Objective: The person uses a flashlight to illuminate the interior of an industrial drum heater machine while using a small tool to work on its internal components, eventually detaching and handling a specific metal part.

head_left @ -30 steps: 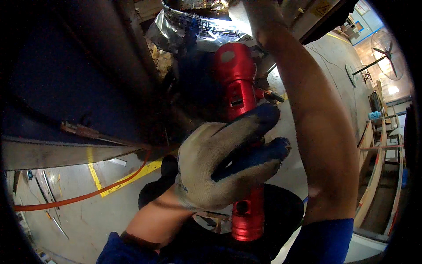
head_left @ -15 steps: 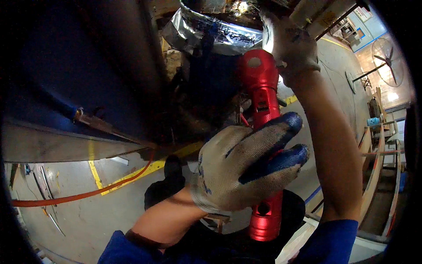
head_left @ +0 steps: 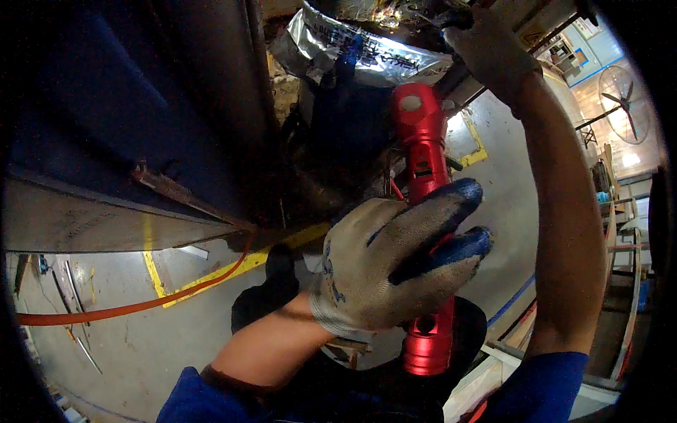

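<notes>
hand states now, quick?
Left hand: closed around the red flashlight.
Right hand: near the silver wrap; fingers in shadow, cannot tell whether open, closed or holding anything.

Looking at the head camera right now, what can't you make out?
Head view, red flashlight: its middle is hidden by the gloved left hand.
Head view, right hand: its fingers are lost in shadow near the top edge, so any grip is unclear.
Head view, silver sheet: what lies beyond is cut off by the top edge.
Head view, orange hose: the dark lens rim cuts it off at left.
</notes>
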Demonstrator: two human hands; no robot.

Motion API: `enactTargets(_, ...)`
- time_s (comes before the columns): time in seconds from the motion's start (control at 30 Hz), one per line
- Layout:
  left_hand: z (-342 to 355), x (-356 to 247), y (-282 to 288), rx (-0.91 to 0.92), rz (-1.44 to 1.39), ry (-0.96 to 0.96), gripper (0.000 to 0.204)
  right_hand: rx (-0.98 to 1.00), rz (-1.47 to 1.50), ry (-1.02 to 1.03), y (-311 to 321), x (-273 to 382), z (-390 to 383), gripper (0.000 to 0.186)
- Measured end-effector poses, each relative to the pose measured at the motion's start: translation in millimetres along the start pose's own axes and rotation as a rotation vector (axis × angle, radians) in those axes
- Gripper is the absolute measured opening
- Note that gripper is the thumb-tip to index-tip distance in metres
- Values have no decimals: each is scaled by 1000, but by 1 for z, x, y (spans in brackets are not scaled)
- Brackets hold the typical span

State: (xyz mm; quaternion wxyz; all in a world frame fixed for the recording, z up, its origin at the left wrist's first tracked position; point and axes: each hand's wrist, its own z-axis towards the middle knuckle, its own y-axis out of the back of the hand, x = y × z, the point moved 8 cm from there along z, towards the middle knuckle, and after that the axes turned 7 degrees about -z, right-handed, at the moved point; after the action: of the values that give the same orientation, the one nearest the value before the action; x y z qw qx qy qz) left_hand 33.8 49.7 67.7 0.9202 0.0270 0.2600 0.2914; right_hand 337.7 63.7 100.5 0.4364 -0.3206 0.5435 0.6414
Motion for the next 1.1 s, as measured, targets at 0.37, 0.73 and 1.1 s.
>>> enactTargets(0.37, 0, -1, -3, 3, -24, 9, 45, -43, 985, -792, 31, 7, -25, 29)
enactTargets(0.73, 5, 6, -6, 28, 27, 28, 42, -190, 396, -293, 34, 23, 3, 24)
enactTargets(1.1, 3, 7, -7, -1, -103, 164, 42, -305, 887, -707, 57, 12, 0, 21)
